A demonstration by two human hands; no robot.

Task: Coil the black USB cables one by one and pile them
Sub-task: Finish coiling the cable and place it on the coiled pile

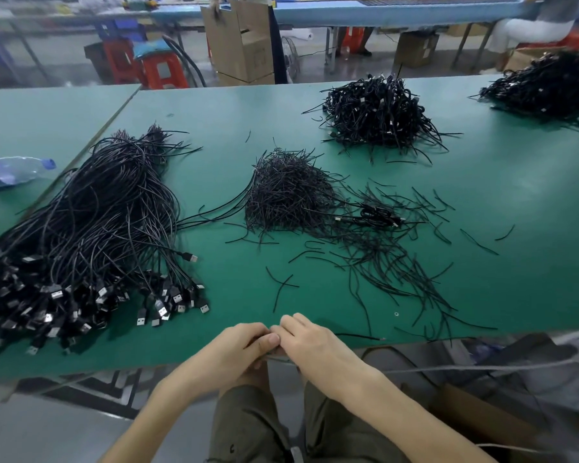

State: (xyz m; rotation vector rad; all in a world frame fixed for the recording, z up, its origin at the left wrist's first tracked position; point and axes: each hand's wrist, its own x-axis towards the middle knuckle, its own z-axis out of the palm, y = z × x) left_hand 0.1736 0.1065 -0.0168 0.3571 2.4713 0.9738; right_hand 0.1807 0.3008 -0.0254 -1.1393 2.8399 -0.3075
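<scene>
Head view: left hand point(238, 349), right hand point(315, 345) curl together, contents hidden, USB cables point(97, 228) leftward.

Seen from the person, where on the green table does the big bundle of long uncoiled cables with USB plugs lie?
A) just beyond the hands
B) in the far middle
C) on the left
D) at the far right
C: the bundle of cables lies on the left part of the table, with its plugs toward the near edge.

Bare green surface point(221, 168) runs between the sprawling bundle of black USB cables point(91, 228), left, and a heap of short black ties point(288, 195), centre.
</scene>
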